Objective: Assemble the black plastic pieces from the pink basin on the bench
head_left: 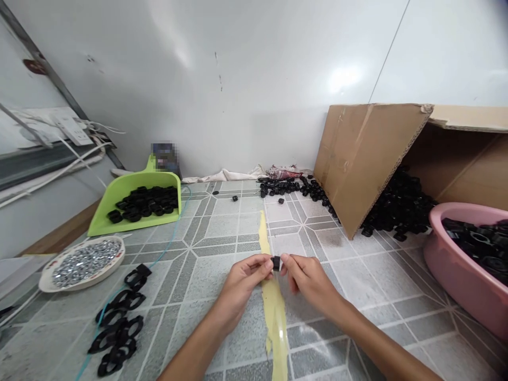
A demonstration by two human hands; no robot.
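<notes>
Before a glossy wall (254, 79), over a yellow strip (279, 323) on grey patterned tiling (210, 275), a blocky black piece (277, 263) is pinched by the left hand (243, 278); its hold by the right hand (306, 274), fingertips bunched alongside, is unclear.

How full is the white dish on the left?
The dish looks well filled: silvery bits cover nearly its whole inside; their depth can't be told.

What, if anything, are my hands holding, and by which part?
A small black part, held at its left side by the left hand. The right hand is at its right side; whether it touches can't be told.
</notes>
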